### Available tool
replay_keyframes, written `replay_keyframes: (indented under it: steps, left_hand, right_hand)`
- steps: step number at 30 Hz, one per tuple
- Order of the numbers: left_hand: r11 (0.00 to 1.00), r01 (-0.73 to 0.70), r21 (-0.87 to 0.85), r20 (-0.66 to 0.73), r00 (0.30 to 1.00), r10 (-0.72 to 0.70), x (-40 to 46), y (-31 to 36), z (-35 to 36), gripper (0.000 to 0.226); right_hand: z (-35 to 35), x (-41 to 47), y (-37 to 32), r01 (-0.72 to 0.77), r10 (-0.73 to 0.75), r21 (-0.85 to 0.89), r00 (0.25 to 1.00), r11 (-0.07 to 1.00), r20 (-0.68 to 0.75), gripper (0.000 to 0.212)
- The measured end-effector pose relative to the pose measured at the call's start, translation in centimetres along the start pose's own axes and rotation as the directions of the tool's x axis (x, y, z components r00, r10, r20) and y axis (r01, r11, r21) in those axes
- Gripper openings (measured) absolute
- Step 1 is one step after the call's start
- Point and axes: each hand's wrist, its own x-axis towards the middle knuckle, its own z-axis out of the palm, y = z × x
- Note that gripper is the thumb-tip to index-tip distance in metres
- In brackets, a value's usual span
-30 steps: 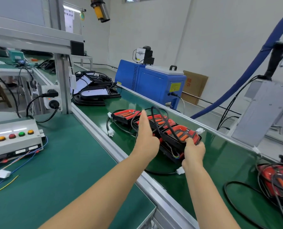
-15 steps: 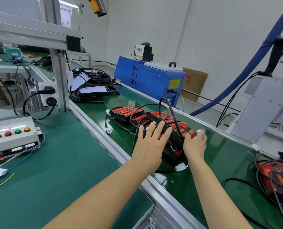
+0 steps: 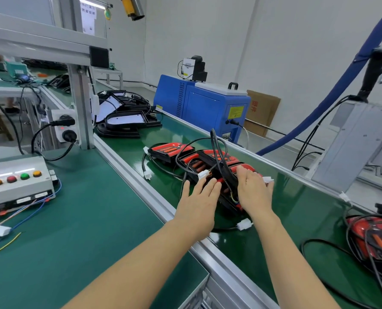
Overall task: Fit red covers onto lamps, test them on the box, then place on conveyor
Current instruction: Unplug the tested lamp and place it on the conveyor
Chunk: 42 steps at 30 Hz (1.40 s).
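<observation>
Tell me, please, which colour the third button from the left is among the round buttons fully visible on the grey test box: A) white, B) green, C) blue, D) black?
B: on the grey test box the round buttons run orange, red, then the green button, with another orange one after it.

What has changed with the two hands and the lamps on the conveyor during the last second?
The left hand opened from an upright grip on the cables to flat fingers on the nearest red lamp. The right hand let go of the lamp's near edge and now rests open on top. The lamps farther along the conveyor belt and the button box stayed put.
</observation>
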Motion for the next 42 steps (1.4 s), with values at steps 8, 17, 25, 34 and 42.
replay_keyframes:
  steps: [8,17,25,34,42]
  left_hand:
    - [0.998,0.059,0.022,0.095,0.994,-0.061,-1.0,-1.3,-0.7,0.081]
    - [0.983,0.174,0.053,0.21,0.961,-0.181,-3.3,-4.9,-1.5,0.064]
    - [0.963,0.254,0.089,0.275,0.923,-0.269,-6.0,-8.2,-2.4,0.064]
    - [0.946,0.311,0.088,0.268,0.907,-0.324,-8.1,-10.0,-3.6,0.065]
    - [0.905,0.404,0.133,0.261,0.866,-0.426,-11.7,-12.3,-5.0,0.065]
  right_hand:
    - [-0.8,-0.4,-2.6,0.055,-0.054,0.065,0.998,0.996,-0.025,0.055]
    - [-2.2,-1.1,-5.6,0.113,-0.117,-0.065,0.99,0.992,-0.073,0.065]
    - [-2.7,-1.8,-8.1,0.153,-0.167,-0.212,0.985,0.965,-0.05,0.065]
    - [-0.2,-3.9,-11.4,0.326,-0.297,-0.107,0.929,0.939,0.222,0.058]
    - [2.3,-7.1,-14.1,0.484,-0.425,-0.084,0.828,0.871,0.367,0.054]
